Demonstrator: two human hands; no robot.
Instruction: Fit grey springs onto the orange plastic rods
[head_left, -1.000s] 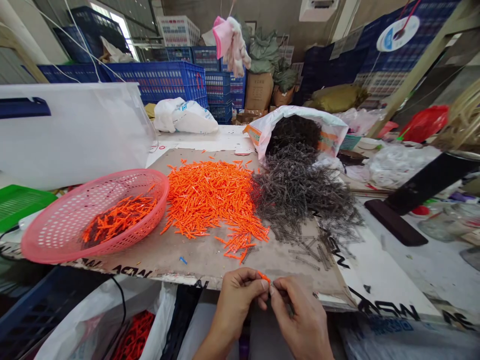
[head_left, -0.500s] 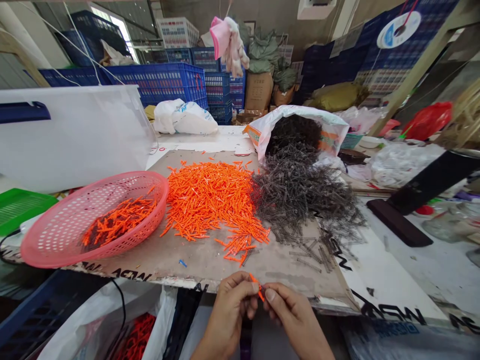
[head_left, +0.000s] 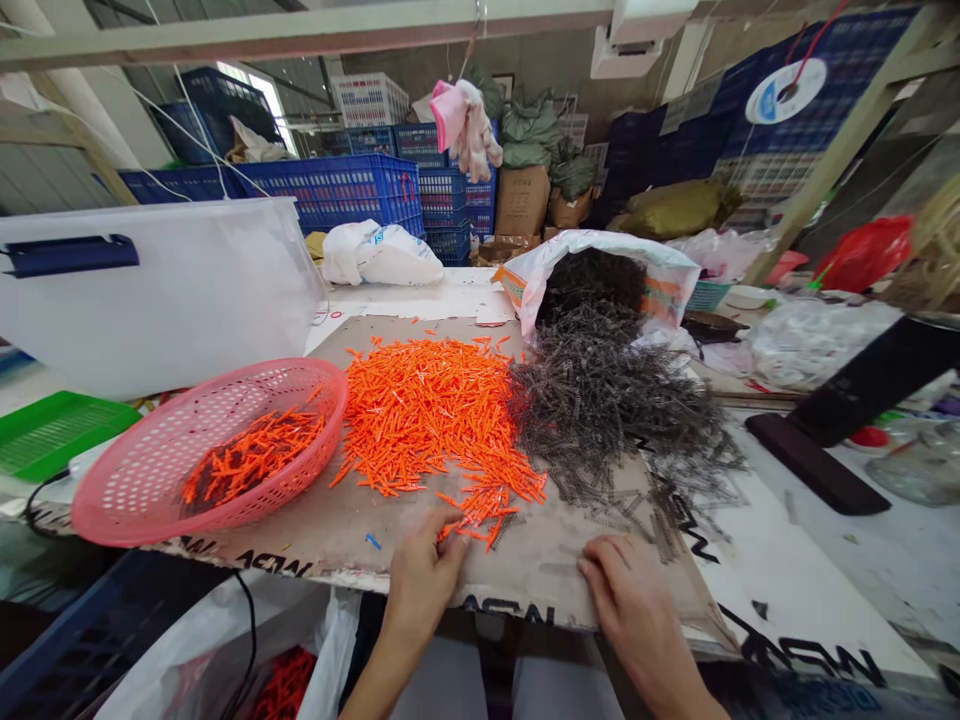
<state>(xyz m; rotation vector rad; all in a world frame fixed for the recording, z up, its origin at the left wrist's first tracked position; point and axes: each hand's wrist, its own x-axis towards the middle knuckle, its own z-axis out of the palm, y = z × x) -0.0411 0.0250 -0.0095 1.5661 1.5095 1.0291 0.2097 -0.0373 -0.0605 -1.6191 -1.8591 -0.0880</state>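
Observation:
My left hand (head_left: 421,578) reaches onto the brown cardboard sheet (head_left: 352,515), its fingertips pinched together at the near edge of the orange plastic pin pile (head_left: 435,405). My right hand (head_left: 628,598) rests knuckles-up on the cardboard to the right, fingers curled under, just short of the scattered dark metal springs (head_left: 607,400). What either hand grips is hidden. A pink perforated basket (head_left: 142,480) at the left holds several orange pins mixed with dark springs.
A white sack (head_left: 592,255) spills the springs at the back. A large translucent bin (head_left: 150,290) and a green tray (head_left: 52,430) stand left. A black stand (head_left: 840,400) and plastic bags lie right. Blue crates line the back wall.
My hands were together at the table's front edge, working one orange pin between them. They have parted: the left moved forward to the orange pile, the right went out to the right.

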